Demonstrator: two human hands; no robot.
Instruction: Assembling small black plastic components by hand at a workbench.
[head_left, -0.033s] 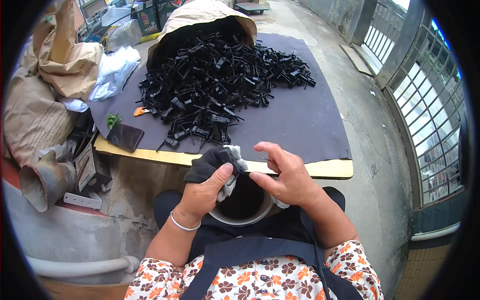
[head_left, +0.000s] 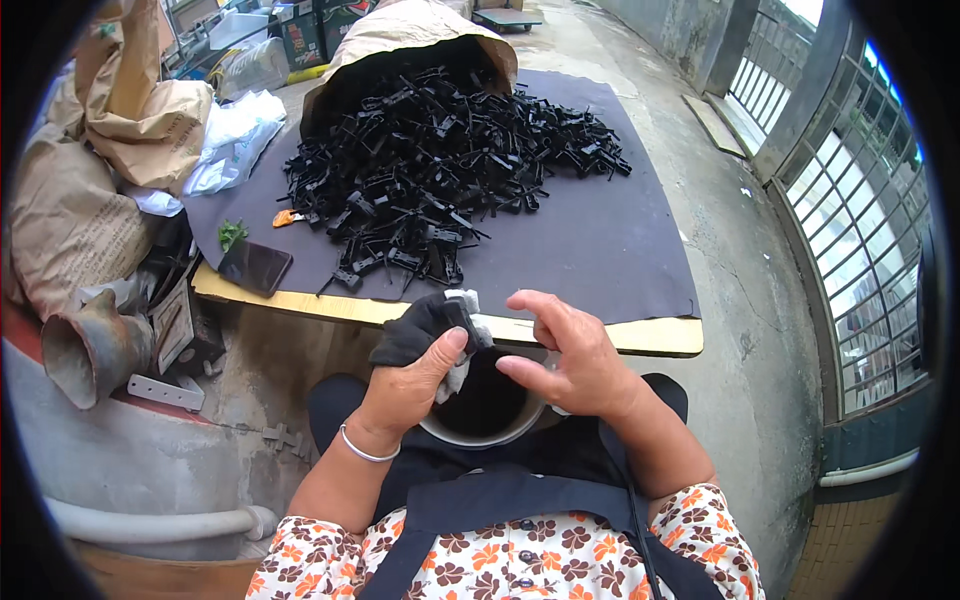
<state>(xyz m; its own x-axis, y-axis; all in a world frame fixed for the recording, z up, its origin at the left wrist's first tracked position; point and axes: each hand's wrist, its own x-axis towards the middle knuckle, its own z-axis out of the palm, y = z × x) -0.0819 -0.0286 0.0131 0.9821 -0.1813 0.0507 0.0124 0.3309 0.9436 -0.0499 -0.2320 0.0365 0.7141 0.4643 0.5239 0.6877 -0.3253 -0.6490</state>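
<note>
My left hand (head_left: 412, 378) is closed, its thumb pressing a small black plastic part (head_left: 456, 316) against a black and pale grey cloth (head_left: 408, 335). The cloth covers most of the fingers. Just to the right, my right hand (head_left: 582, 365) has thumb and forefinger spread apart, with nothing visible between them. Below both hands, a pale-rimmed bucket (head_left: 492, 441) with a dark inside sits between my knees. Beyond them on the table, a large heap of black plastic parts (head_left: 425, 170) spills from a brown paper sack (head_left: 415, 22).
The grey-covered table (head_left: 600, 250) has a pale yellow front edge. A phone (head_left: 255, 268), green leaves (head_left: 231, 235) and an orange scrap (head_left: 287, 217) lie at its left. Paper sacks (head_left: 75, 220) and a rusty funnel-shaped piece (head_left: 95, 350) stand farther left. A barred railing (head_left: 850, 220) runs along the right.
My right thumb has drawn slightly down and away from the black part, widening its gap from the forefinger. My left hand keeps its grip. The whole view has shifted slightly.
</note>
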